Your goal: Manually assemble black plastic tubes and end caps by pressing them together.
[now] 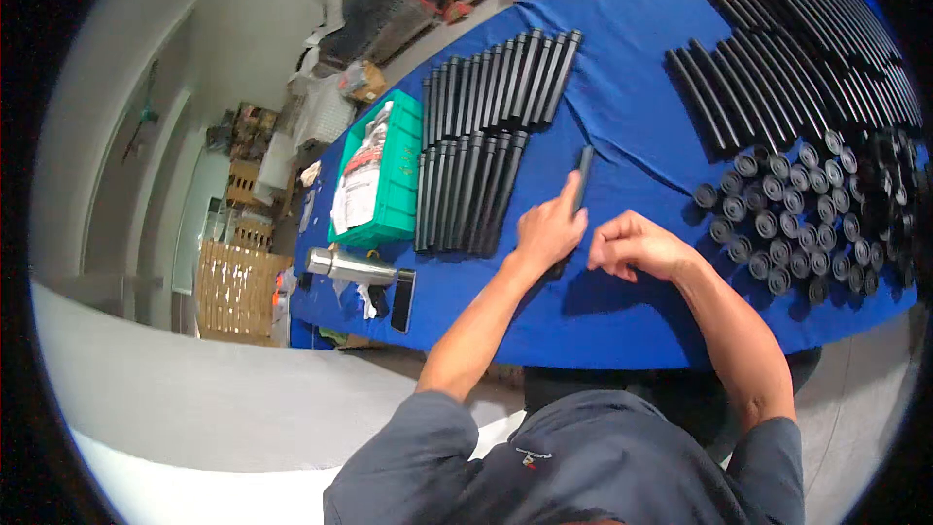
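A single black tube lies slanted near the middle of the blue-covered table, its far end showing past my left hand. My left fingers are closed around it, with the index finger stretched along its side, and the palm hides its middle. Just to the right, my right hand hovers with curled fingers, apart from the tube. Whatever those fingers hold, if anything, is hidden. Right of it stand many round black ringed caps in a cluster. To the left, black tubes with collared ends lie in two rows.
Plain black tubes are laid out at the far right. A green crate with printed paper on top sits at the left, near a steel flask and a phone. The blue tablecloth has wrinkles. Cartons stand beyond the table.
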